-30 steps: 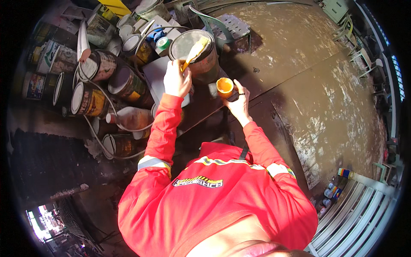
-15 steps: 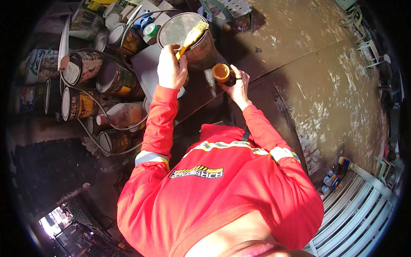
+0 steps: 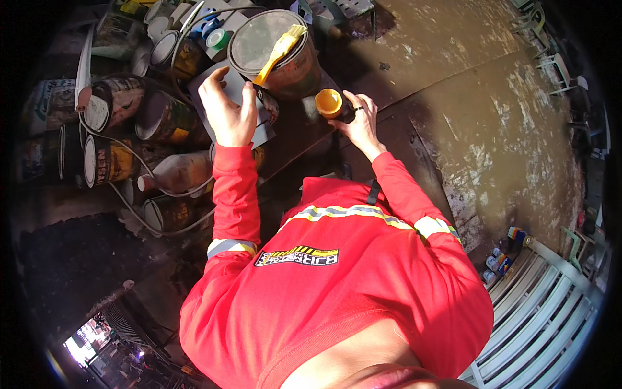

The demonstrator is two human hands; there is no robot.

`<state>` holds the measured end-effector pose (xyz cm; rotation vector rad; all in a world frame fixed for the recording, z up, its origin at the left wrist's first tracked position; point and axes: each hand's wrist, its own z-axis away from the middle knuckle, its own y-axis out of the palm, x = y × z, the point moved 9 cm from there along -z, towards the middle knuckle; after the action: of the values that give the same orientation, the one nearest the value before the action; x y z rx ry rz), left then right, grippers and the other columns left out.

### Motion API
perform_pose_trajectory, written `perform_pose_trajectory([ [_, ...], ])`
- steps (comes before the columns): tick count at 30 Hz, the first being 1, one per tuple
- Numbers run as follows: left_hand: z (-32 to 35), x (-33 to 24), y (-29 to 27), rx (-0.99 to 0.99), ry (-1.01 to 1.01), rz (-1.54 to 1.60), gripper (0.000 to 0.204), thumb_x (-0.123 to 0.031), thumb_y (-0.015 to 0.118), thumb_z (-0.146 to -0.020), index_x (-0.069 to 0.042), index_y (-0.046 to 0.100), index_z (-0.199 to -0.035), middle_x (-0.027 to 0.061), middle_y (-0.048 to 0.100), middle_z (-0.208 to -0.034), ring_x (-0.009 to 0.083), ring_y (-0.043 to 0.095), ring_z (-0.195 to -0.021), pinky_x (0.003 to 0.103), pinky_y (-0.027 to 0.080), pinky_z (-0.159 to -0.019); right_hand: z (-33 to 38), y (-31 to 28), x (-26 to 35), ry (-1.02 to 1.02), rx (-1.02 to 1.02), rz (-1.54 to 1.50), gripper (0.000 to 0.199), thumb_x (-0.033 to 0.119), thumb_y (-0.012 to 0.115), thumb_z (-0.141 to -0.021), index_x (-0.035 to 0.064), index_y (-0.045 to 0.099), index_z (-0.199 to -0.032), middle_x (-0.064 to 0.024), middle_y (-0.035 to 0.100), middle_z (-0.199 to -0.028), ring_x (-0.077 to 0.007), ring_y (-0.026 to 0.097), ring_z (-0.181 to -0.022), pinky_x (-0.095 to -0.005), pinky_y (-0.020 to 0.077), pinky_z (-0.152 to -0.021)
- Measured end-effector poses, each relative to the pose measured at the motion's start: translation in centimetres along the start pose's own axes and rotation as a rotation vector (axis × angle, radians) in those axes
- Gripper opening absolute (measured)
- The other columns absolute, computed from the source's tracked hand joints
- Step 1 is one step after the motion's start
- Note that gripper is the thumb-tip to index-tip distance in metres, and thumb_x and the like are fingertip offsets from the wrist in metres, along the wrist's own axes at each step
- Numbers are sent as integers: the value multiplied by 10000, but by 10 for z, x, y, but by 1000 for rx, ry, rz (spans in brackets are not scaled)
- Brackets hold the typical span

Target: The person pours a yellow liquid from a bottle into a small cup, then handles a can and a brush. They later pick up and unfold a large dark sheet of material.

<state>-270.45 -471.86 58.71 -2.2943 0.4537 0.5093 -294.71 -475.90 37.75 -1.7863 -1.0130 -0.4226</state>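
Observation:
A yellow paintbrush [image 3: 280,54] lies across the lid of a large round can [image 3: 259,37], its pale bristles at the far right rim. Just left of the brush's handle end, my left hand [image 3: 230,110] is open, its fingers and thumb apart with nothing between them. My right hand [image 3: 360,123] grips a small round cup [image 3: 328,102] from its right side. The cup's inside is orange-yellow; my fingers and the angle hide its lower part. It is in front of the can, to the right.
Several used paint cans [image 3: 107,159] crowd the left, with a pinkish plastic bottle [image 3: 175,174] and a thin hose [image 3: 129,152] looping among them. Green tape [image 3: 218,39] lies behind. A white slatted bench [image 3: 544,311] stands at lower right; several chairs [image 3: 557,71] line the far right.
My left hand has let go of the paintbrush, which now rests on the can's lid, and has drawn back left with its fingers spread. My right hand still holds the cup, shifted slightly.

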Motion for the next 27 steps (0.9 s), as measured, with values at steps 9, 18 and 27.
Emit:
perform_pose_trajectory([
  [9, 18, 8, -30, -165, -110, 160, 339, -47, 644, -779, 6, 538, -1097, 111, 543, -1015, 221, 529, -940, 341, 420, -829, 40, -92, 3, -42, -226, -48, 703, 324, 859, -596, 84, 552, -1181, -89, 561, -1107, -280, 492, -1064, -412, 411, -922],
  [18, 23, -67, 38, -93, -141, 757, 324, 58, 581, -809, 17, 486, -1115, 119, 562, -1027, 175, 547, -910, 279, 442, -817, 79, -265, 63, -188, -649, 527, 626, 344, 857, -610, 112, 571, -1116, -53, 571, -1074, -267, 516, -1013, -392, 441, -870],
  [27, 92, -295, 137, 456, 206, 1050, 297, -39, 576, -865, -8, 472, -1141, 92, 503, -1095, 158, 471, -904, 289, 401, -818, 194, -410, 38, 119, -989, 592, 619, 275, 842, -656, 80, 540, -1160, -100, 528, -1142, -283, 488, -1080, -406, 418, -916],
])
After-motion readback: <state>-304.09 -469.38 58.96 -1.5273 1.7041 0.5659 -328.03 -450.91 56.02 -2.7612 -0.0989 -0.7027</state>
